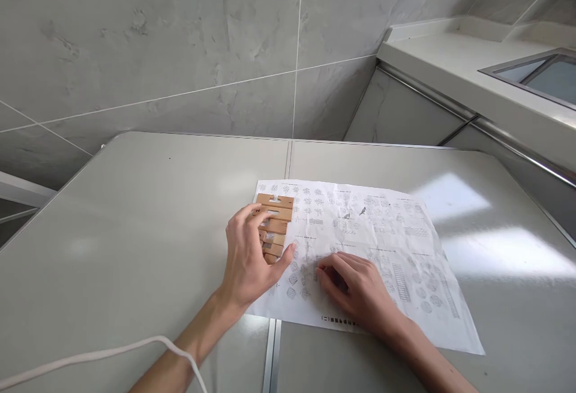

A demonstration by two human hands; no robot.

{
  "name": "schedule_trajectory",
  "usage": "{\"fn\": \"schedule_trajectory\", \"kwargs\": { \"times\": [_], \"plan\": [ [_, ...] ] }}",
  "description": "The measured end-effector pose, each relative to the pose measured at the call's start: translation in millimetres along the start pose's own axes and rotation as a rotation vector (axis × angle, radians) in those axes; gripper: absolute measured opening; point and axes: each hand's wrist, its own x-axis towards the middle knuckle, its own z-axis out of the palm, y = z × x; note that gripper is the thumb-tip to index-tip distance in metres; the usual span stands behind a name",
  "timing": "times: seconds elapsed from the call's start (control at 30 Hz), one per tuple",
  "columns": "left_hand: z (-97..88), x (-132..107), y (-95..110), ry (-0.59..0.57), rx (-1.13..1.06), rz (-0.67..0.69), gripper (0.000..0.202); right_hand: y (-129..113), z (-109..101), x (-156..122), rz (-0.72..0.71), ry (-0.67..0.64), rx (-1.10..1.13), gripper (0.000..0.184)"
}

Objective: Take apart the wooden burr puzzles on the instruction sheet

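Observation:
Several notched wooden puzzle pieces [274,225] lie side by side in a column on the left edge of a printed paper sheet [360,237]. My left hand [249,255] is over their left side with its fingers spread and thumb stretched out. Its fingertips reach onto the pieces and cover part of them; whether they press on them I cannot tell. My right hand [355,288] rests on the lower middle of the sheet, fingers curled in and thumb against the index finger. Nothing shows in it. The sheet carries small line diagrams and is creased.
The glossy light table [135,231] has a metal seam [271,351] down its middle. A white cord [112,351] crosses my left forearm. Grey tiled wall [180,33] stands behind; a white counter [450,51] with a framed glass panel [544,75] is at the right.

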Motion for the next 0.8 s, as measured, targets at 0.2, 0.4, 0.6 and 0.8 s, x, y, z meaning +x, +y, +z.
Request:
{"fn": "schedule_trajectory", "kwargs": {
  "times": [0.2, 0.4, 0.6, 0.8],
  "plan": [
    [-14.3, 19.9, -37.8, 0.149, -0.150, -0.181, 0.031, -1.5, -3.2, 0.9, 0.091, -0.029, 0.110, 0.019],
    [-20.3, 28.2, -61.1, 0.086, -0.422, -0.613, 0.022, -0.2, -17.1, -2.1, 0.188, -0.088, 0.229, 0.019],
    [-22.5, 27.1, -52.0, 0.057, -0.374, -0.600, 0.046, 17.7, -33.7, -23.5, 0.246, -0.063, 0.258, 0.030],
    [-24.1, 26.3, -50.7, -0.020, -0.333, -0.591, 0.053, 29.3, -37.2, -38.4, 0.264, -0.020, 0.270, 0.036]
  ]
}}
